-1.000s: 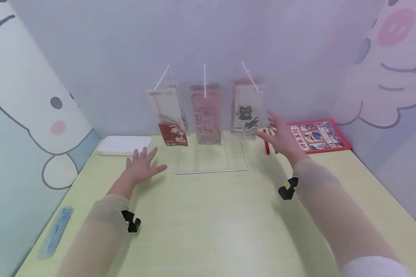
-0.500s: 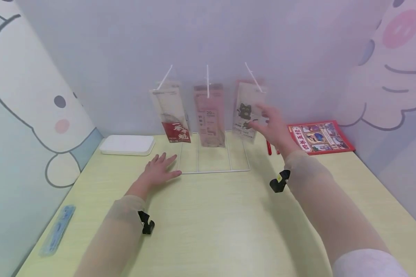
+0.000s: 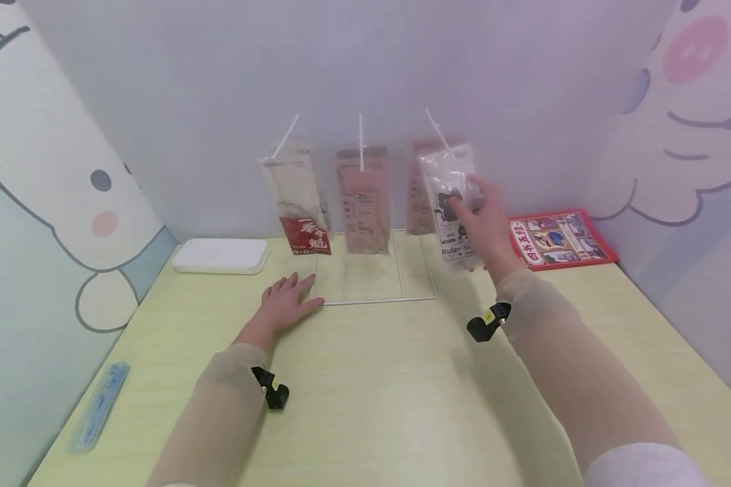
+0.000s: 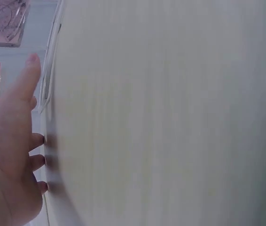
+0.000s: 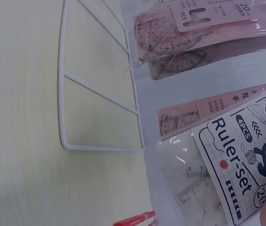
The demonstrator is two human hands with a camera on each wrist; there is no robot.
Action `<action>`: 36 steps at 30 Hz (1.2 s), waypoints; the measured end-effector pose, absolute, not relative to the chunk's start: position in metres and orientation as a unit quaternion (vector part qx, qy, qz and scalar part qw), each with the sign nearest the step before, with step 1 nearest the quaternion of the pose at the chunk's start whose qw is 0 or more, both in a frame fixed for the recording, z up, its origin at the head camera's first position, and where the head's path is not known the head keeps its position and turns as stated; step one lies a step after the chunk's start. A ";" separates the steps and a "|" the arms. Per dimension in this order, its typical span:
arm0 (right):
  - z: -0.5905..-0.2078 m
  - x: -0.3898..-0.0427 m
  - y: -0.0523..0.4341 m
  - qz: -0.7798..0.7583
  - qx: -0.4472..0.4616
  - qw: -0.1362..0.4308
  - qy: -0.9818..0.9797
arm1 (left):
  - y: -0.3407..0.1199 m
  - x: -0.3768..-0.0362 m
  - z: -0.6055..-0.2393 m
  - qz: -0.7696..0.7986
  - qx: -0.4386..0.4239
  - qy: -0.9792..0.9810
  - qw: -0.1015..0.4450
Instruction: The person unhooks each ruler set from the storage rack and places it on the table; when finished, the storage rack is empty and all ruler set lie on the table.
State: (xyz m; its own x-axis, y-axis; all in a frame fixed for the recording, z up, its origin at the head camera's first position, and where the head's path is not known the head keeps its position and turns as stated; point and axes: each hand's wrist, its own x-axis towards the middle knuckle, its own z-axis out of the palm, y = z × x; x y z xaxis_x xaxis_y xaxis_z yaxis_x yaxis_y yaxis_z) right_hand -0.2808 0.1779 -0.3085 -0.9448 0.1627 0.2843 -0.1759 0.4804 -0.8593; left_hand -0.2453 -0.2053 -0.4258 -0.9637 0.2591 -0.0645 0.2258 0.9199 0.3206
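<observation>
A white wire rack [image 3: 371,298] stands at the back of the yellow table [image 3: 371,392], with packs hanging from its three hooks. My right hand [image 3: 482,211] pinches the clear ruler-set pack [image 3: 453,203] with a black cat print, holding it tilted forward near the tip of the right hook. Whether it still hangs on the hook I cannot tell. In the right wrist view the ruler-set pack [image 5: 238,172] fills the lower right. Flat on the table lies my left hand [image 3: 289,302], fingers straight, touching the rack's front left corner. The left wrist view shows that hand [image 4: 11,155] beside the wire base [image 4: 48,80].
A pack with a red label [image 3: 297,203] and a pink pack [image 3: 362,199] hang on the other hooks; another pink pack [image 3: 419,196] hangs behind the held one. A white box [image 3: 222,256] sits back left, a red booklet [image 3: 560,238] back right, a blue case [image 3: 97,406] at the left edge, a red pen [image 5: 135,218] by the rack.
My right hand rose from beside the pens to the ruler-set pack, took hold of it and drew it forward and right. My left hand slid right to the rack's corner.
</observation>
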 end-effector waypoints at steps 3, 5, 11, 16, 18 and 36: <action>-0.306 -0.280 0.178 0.492 -0.015 0.184 -0.851 | -0.205 -0.246 -0.428 0.149 0.124 0.980 0.052; -0.303 -0.278 0.178 0.485 -0.022 0.192 -0.853 | -0.205 -0.247 -0.430 0.141 0.128 0.980 0.049; -0.296 -0.271 0.182 0.455 -0.023 0.195 -0.869 | -0.207 -0.248 -0.435 0.141 0.129 0.981 0.039; -0.295 -0.263 0.193 0.446 -0.003 0.204 -0.871 | -0.207 -0.248 -0.436 0.144 0.126 0.981 0.037; -0.295 -0.258 0.198 0.445 0.012 0.210 -0.871 | -0.206 -0.248 -0.437 0.145 0.127 0.981 0.036; -0.289 -0.221 0.217 0.400 0.079 0.277 -0.870 | -0.211 -0.247 -0.434 0.144 0.131 0.980 0.043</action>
